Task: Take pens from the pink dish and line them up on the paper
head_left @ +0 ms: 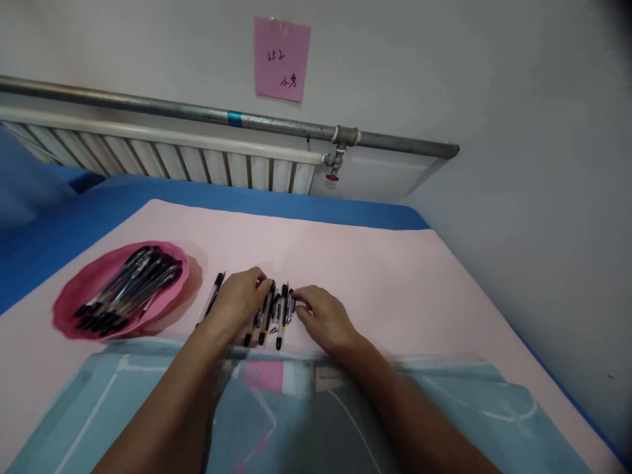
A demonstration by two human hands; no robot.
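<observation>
Several disassembled-looking black and clear pens [281, 316] lie in a loose row on the pink tabletop, with small metal tips [273, 330] and dark caps among them. My left hand [237, 299] rests over the row from the left, its fingers bent and pinched at the top end of a pen [267, 313]. From the right, my right hand [323, 316] reaches to the row's edge, thumb and index finger apart beside a clear pen part [290, 306]. Another pen [212, 296] lies left of my left hand, partly behind it.
A pink scalloped basin [172, 309] full of pens stands at the left. The pink table [385, 283] has a blue border [345, 212]. Beyond it are a white radiator [212, 164], a metal pipe [162, 106] and a valve [334, 168]. A pink note [281, 59] hangs on the wall.
</observation>
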